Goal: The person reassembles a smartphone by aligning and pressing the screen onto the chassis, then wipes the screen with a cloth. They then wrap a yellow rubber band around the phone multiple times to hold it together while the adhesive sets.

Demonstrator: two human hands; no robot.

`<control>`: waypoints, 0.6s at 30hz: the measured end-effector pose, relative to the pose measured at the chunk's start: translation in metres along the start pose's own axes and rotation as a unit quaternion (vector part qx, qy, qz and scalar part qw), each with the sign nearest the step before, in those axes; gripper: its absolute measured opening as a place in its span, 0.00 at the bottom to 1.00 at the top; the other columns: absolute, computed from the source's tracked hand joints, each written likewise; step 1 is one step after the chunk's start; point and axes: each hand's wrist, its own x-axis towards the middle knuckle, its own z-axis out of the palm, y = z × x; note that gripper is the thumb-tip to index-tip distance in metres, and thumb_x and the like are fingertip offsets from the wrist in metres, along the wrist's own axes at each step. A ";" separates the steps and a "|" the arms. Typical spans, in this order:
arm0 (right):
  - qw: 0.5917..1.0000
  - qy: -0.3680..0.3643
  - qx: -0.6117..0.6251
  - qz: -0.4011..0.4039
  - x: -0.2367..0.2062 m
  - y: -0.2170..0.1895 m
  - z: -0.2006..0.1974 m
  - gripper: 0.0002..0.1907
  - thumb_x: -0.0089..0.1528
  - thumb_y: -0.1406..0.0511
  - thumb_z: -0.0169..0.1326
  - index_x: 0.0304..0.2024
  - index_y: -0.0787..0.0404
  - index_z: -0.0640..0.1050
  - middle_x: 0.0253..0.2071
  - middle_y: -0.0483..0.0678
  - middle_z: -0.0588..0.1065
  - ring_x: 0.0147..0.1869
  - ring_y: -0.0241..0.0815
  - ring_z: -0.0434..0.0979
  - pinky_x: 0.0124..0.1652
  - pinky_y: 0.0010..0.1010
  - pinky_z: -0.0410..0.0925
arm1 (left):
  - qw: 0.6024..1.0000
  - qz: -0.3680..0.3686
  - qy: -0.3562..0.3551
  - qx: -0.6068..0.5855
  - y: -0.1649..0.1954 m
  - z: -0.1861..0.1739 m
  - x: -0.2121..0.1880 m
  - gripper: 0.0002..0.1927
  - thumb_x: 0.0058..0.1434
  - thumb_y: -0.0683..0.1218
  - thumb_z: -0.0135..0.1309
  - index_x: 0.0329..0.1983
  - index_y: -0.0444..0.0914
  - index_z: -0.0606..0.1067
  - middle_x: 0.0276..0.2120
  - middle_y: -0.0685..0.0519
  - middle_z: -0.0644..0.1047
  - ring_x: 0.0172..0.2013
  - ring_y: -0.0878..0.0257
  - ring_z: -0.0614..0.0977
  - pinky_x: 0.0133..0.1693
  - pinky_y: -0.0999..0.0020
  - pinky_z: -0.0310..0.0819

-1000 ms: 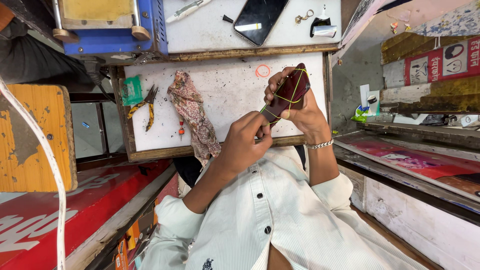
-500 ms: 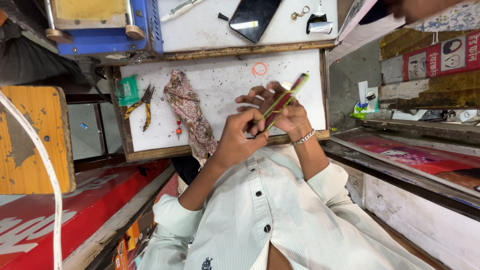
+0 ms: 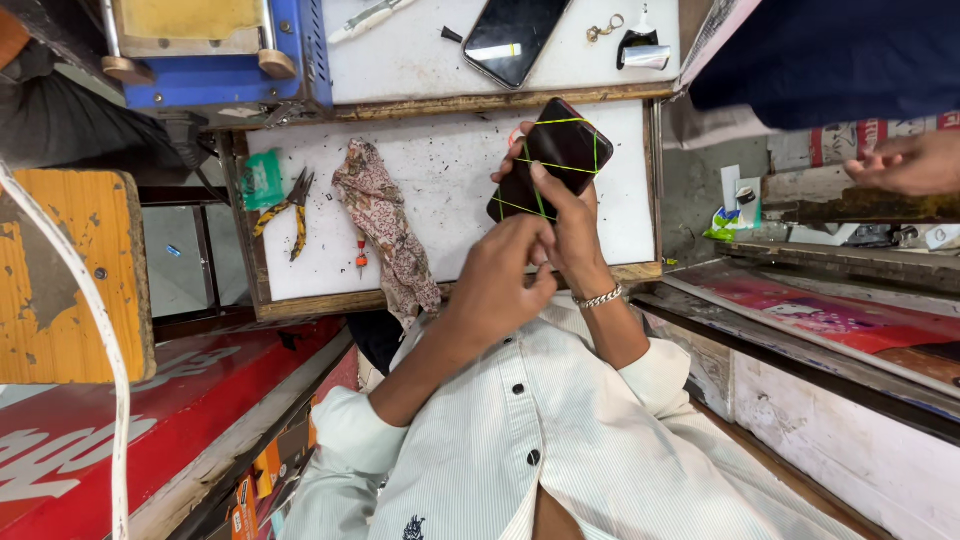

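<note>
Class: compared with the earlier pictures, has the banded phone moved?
Yes. The phone has turned from edge-on to flat-faced, above the white board, beside the unmoved pliers.

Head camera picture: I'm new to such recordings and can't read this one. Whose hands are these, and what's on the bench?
The camera sits on a person's head and looks down over their striped shirt. Their right hand holds a dark phone wrapped in thin green bands. Their left hand is curled at its lower end; its grip is hidden. Under them lies a white board with yellow-handled pliers and a patterned cloth. The hand at the right edge is another person's.
</note>
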 end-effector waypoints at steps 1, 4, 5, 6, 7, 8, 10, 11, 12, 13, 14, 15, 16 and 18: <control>1.000 0.005 0.011 0.002 0.001 0.002 0.000 0.27 0.66 0.67 0.55 0.66 0.69 0.66 0.51 0.53 0.73 0.55 0.44 0.76 0.60 0.44 0.72 | 0.999 0.028 0.019 0.035 -0.002 0.005 0.001 0.14 0.51 0.34 0.57 0.40 0.35 0.69 0.31 0.50 0.72 0.33 0.57 0.77 0.38 0.62 0.73; 1.000 0.009 0.025 0.007 0.002 0.005 -0.008 0.30 0.65 0.66 0.55 0.68 0.65 0.62 0.51 0.50 0.71 0.56 0.42 0.73 0.63 0.44 0.70 | 0.992 0.053 0.064 0.093 -0.011 0.013 0.002 0.15 0.52 0.33 0.57 0.41 0.34 0.68 0.33 0.47 0.72 0.36 0.53 0.76 0.40 0.58 0.71; 1.000 0.001 0.014 0.006 0.003 0.005 -0.011 0.32 0.64 0.66 0.57 0.68 0.63 0.61 0.51 0.49 0.70 0.56 0.42 0.72 0.63 0.43 0.69 | 0.994 0.025 0.073 0.082 -0.015 0.012 0.003 0.15 0.52 0.34 0.58 0.40 0.34 0.69 0.32 0.48 0.71 0.34 0.55 0.75 0.39 0.59 0.71; 1.000 -0.006 0.003 0.005 0.002 0.004 -0.016 0.34 0.63 0.65 0.58 0.69 0.61 0.59 0.51 0.48 0.69 0.57 0.42 0.71 0.64 0.43 0.68 | 0.994 -0.004 0.080 0.068 -0.019 0.012 0.003 0.14 0.52 0.34 0.59 0.40 0.34 0.69 0.31 0.48 0.71 0.33 0.57 0.75 0.38 0.60 0.70; 0.999 -0.050 0.014 0.005 0.001 0.003 -0.020 0.35 0.63 0.64 0.61 0.69 0.59 0.60 0.52 0.47 0.69 0.58 0.42 0.71 0.64 0.42 0.68 | 0.997 -0.025 0.072 0.021 -0.023 0.010 0.002 0.14 0.53 0.34 0.59 0.39 0.34 0.69 0.31 0.51 0.71 0.32 0.60 0.74 0.38 0.63 0.71; 0.995 -0.097 0.024 0.005 0.001 -0.001 -0.025 0.37 0.62 0.63 0.63 0.69 0.57 0.61 0.53 0.47 0.69 0.60 0.43 0.71 0.64 0.40 0.67 | 0.997 -0.045 0.065 -0.026 -0.027 0.007 0.002 0.13 0.53 0.33 0.59 0.39 0.34 0.69 0.31 0.53 0.71 0.32 0.63 0.74 0.37 0.65 0.72; 0.983 -0.175 0.057 0.007 0.003 -0.008 -0.032 0.33 0.62 0.62 0.67 0.63 0.59 0.66 0.52 0.46 0.69 0.60 0.43 0.71 0.62 0.39 0.66 | 0.981 -0.081 0.029 -0.175 -0.036 -0.003 0.002 0.13 0.55 0.33 0.59 0.39 0.34 0.69 0.32 0.57 0.69 0.33 0.68 0.72 0.39 0.69 0.70; 0.975 -0.206 0.076 0.011 0.006 -0.014 -0.036 0.28 0.62 0.62 0.68 0.58 0.63 0.69 0.50 0.46 0.69 0.58 0.44 0.71 0.60 0.39 0.66 | 0.956 -0.099 0.002 -0.276 -0.041 -0.009 0.002 0.13 0.56 0.33 0.60 0.39 0.35 0.69 0.33 0.59 0.67 0.35 0.69 0.69 0.41 0.71 0.67; 0.970 -0.225 0.086 0.028 0.007 -0.014 -0.036 0.26 0.61 0.62 0.68 0.55 0.64 0.71 0.50 0.47 0.70 0.59 0.45 0.72 0.61 0.40 0.65 | 0.920 -0.116 -0.021 -0.375 -0.043 -0.012 0.002 0.13 0.57 0.32 0.60 0.40 0.35 0.69 0.34 0.60 0.66 0.37 0.70 0.67 0.43 0.72 0.65; 0.965 -0.242 0.094 0.045 0.009 -0.017 -0.036 0.25 0.60 0.62 0.69 0.53 0.64 0.72 0.50 0.48 0.71 0.60 0.47 0.73 0.62 0.42 0.65 | 0.902 -0.119 -0.048 -0.411 -0.045 -0.014 0.001 0.14 0.56 0.32 0.62 0.40 0.36 0.70 0.34 0.61 0.66 0.37 0.71 0.68 0.43 0.73 0.65; 0.963 -0.240 0.094 0.073 0.009 -0.017 -0.034 0.25 0.58 0.63 0.69 0.52 0.63 0.72 0.52 0.51 0.72 0.64 0.49 0.74 0.65 0.45 0.65 | 0.882 -0.123 -0.077 -0.448 -0.046 -0.016 -0.002 0.16 0.54 0.31 0.63 0.40 0.36 0.70 0.35 0.61 0.67 0.38 0.71 0.68 0.43 0.74 0.65; 0.963 -0.236 0.090 0.097 0.008 -0.018 -0.032 0.26 0.56 0.64 0.69 0.52 0.62 0.72 0.54 0.53 0.73 0.68 0.51 0.75 0.69 0.49 0.64 | 0.859 -0.125 -0.110 -0.484 -0.046 -0.017 -0.003 0.17 0.53 0.31 0.64 0.40 0.36 0.71 0.35 0.61 0.67 0.38 0.72 0.69 0.43 0.74 0.64; 0.964 -0.235 0.070 0.099 0.008 -0.022 -0.030 0.25 0.58 0.65 0.69 0.54 0.63 0.72 0.52 0.54 0.74 0.63 0.51 0.77 0.69 0.50 0.65 | 0.856 -0.149 -0.088 -0.487 -0.046 -0.017 -0.004 0.19 0.50 0.31 0.64 0.42 0.38 0.71 0.34 0.63 0.67 0.37 0.73 0.69 0.43 0.76 0.66; 0.965 -0.239 0.034 0.106 0.008 -0.027 -0.023 0.25 0.62 0.68 0.67 0.58 0.67 0.73 0.47 0.58 0.76 0.54 0.51 0.81 0.70 0.52 0.65 | 0.849 -0.196 -0.034 -0.490 -0.045 -0.018 -0.006 0.25 0.45 0.32 0.63 0.45 0.41 0.72 0.33 0.66 0.66 0.36 0.76 0.70 0.42 0.79 0.68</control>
